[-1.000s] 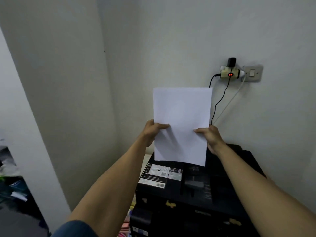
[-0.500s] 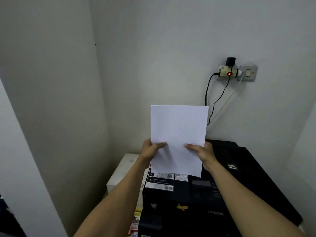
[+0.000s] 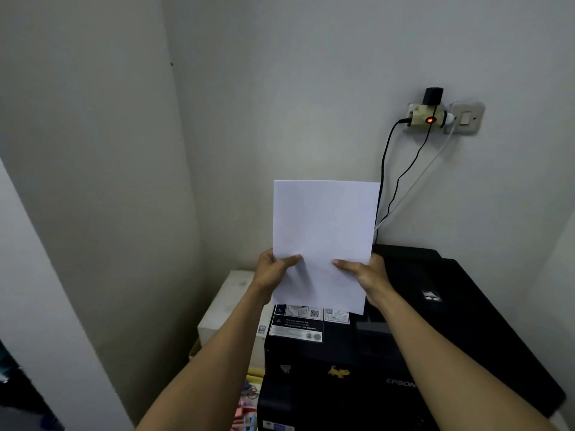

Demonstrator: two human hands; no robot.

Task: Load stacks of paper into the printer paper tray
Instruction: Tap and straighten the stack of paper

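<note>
Blank white paper stack (image 3: 323, 225), upright

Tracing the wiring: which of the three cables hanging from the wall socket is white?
The rightmost cable, running straight down from the white plug; the other two are black.

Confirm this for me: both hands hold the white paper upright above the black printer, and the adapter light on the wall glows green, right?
Not quite. In the head view the adapter light glows red, not green. Both hands do hold the paper upright above the printer.
</note>
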